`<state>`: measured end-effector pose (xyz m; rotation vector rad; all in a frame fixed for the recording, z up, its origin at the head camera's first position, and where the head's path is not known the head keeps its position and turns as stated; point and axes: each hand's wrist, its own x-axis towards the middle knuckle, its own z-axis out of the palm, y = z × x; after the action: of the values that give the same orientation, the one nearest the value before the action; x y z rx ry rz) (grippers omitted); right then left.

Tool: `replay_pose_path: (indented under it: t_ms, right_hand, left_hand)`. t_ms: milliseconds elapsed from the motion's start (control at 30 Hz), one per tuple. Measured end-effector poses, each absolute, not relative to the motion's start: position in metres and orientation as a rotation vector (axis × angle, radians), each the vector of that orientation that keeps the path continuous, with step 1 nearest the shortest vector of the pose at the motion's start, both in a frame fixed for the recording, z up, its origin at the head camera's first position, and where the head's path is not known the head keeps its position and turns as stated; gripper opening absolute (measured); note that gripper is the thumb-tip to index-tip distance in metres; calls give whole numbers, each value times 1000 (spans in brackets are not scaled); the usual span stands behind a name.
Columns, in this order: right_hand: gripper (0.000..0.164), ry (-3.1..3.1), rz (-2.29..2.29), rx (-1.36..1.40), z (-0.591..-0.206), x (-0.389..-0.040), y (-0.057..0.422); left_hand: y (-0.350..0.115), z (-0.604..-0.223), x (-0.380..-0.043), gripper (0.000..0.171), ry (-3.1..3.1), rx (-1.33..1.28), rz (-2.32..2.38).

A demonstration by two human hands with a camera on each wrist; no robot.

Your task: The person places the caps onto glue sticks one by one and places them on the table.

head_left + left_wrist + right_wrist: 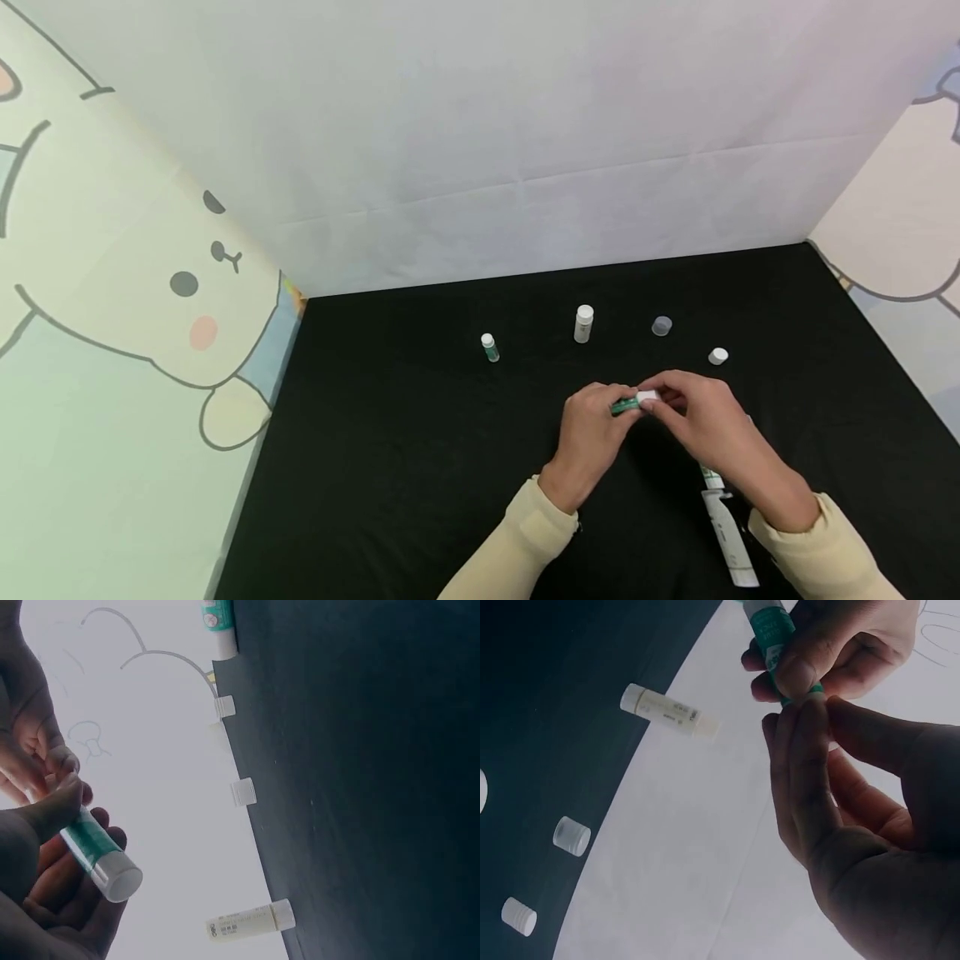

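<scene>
A green-labelled glue stick (624,406) lies in the grip of my left hand (591,429), its fingers curled round the body. In the left wrist view the stick's round white bottom (120,877) points toward the camera. At the other end, my right hand (705,417) pinches the white cap (647,398) between thumb and fingers. Those fingertips mostly cover the cap in both wrist views. Both hands are raised above the black table, close together.
On the black table (390,433) stand another green glue stick (491,348), a white glue stick (582,325), a clear cap (662,326) and a white cap (717,357). A long white object (729,537) lies near the right forearm, partly covered. A white wall (525,200) rises behind.
</scene>
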<state>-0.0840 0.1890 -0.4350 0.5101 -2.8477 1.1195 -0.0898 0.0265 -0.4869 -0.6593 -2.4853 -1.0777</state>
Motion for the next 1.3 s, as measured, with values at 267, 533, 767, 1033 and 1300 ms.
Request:
replay_pose_path:
  t_ms: [267,533,767,1033,1300]
  right_hand:
    - [15,-2880,1106,437,-434,-86,198]
    - [17,-2865,1045,415,-435,-90,206]
    - [19,-2865,1031,400,-437,-93,212]
    - [19,-2855,975,393,-442,-95,219]
    - [21,-2873,929,370,-444,-98,226]
  left_hand:
    - [36,-484,-92,26,-2601,-645,-1157]
    - [46,-485,-94,27,-2626,-616,-1237]
    - [53,-488,-99,27,-2629,-635,-1248]
    - [64,-494,-103,26,-2636,-619,-1361]
    - [77,-500,-107,23,-2616,-592,-1525]
